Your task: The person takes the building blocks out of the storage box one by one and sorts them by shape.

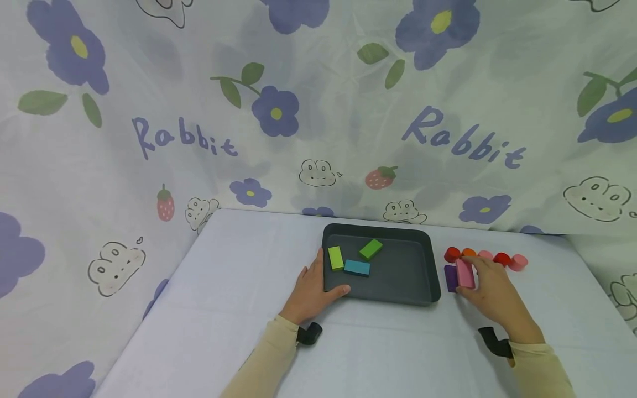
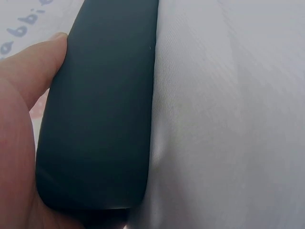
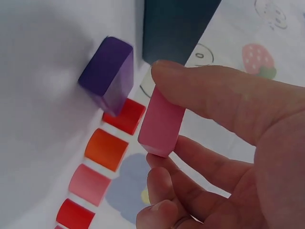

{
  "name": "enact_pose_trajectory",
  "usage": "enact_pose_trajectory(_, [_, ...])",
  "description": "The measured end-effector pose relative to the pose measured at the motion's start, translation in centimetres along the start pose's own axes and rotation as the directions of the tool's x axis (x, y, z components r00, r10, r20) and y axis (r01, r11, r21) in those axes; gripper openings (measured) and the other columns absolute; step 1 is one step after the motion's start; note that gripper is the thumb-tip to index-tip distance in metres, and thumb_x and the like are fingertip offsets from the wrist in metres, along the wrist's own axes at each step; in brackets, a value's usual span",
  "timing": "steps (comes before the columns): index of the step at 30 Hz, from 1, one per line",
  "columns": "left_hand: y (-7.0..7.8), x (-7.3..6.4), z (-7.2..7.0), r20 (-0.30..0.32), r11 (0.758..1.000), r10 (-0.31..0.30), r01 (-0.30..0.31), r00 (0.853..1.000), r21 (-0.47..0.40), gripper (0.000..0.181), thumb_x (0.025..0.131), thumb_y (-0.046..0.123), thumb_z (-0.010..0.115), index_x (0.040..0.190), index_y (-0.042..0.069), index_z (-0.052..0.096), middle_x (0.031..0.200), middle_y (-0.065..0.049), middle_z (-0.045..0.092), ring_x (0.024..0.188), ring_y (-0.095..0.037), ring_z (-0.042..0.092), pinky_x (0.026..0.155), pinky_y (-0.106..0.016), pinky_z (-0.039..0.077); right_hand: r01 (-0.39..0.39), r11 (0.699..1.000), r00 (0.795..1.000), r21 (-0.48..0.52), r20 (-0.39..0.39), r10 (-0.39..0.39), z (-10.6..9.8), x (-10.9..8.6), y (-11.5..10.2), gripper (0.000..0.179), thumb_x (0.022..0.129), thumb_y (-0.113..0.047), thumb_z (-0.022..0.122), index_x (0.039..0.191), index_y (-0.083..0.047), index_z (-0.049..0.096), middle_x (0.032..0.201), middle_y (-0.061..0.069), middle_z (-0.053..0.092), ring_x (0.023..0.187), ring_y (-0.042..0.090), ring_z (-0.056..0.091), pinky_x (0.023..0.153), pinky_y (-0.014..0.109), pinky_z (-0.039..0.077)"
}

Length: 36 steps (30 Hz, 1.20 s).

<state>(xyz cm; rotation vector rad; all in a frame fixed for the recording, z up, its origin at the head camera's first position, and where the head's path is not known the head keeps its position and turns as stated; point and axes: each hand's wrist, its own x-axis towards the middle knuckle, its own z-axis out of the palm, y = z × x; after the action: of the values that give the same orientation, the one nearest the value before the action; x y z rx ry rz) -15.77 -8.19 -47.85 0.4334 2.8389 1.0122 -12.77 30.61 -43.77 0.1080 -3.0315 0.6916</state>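
Observation:
My left hand [image 1: 312, 290] holds the near left corner of a dark grey tray [image 1: 398, 296], thumb over the front rim and fingers along the left side. In the left wrist view, the thumb lies against the edge of the tray wall [image 2: 100, 105]. My right hand [image 1: 490, 293] pinches a pink rectangular block [image 3: 162, 121] between thumb and fingers. Just left of that block is a purple block [image 1: 450, 278]. Inside the tray lie a yellow-green block [image 1: 335, 258], a green block [image 1: 370, 249] and a blue block [image 1: 357, 268], all toward its left half.
Behind the right hand stands a row of short cylinders: a red one [image 1: 452, 254], an orange one [image 3: 106, 149], a pink one [image 3: 89, 184], another red one [image 1: 502, 259] and a second pink one [image 1: 518, 262]. A patterned cloth [image 1: 278, 160] hangs behind the white table [image 1: 239, 265].

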Motion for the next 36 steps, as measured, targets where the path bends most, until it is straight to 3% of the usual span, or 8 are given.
enact_pose_trajectory(11, [0.0,-0.1,-0.1,-0.001,1.000,-0.004,0.004,1.000,-0.013,0.112,0.090,0.063,0.064,0.160,0.000,0.003,0.164,-0.019,0.021,0.150,-0.031,0.025,0.122,-0.054,0.014,-0.006,1.000,1.000,-0.030,-0.002,0.006,0.2,0.2,1.2,0.072,0.077,-0.008,0.082,0.135,0.017,0.047,0.129,0.041,0.047,0.117,0.061,0.040,0.089,0.072,0.045])
enact_pose_trajectory(36, [0.1,-0.1,0.1,-0.012,1.000,-0.003,0.003,1.000,0.000,0.112,0.090,0.064,0.063,0.160,0.000,0.004,0.166,-0.016,0.018,0.151,-0.029,0.025,0.122,-0.051,0.014,-0.043,0.997,0.997,-0.067,0.053,0.047,0.8,0.1,1.8,0.072,0.077,-0.006,0.082,0.135,0.017,0.046,0.132,0.040,0.046,0.119,0.061,0.039,0.089,0.069,0.047])
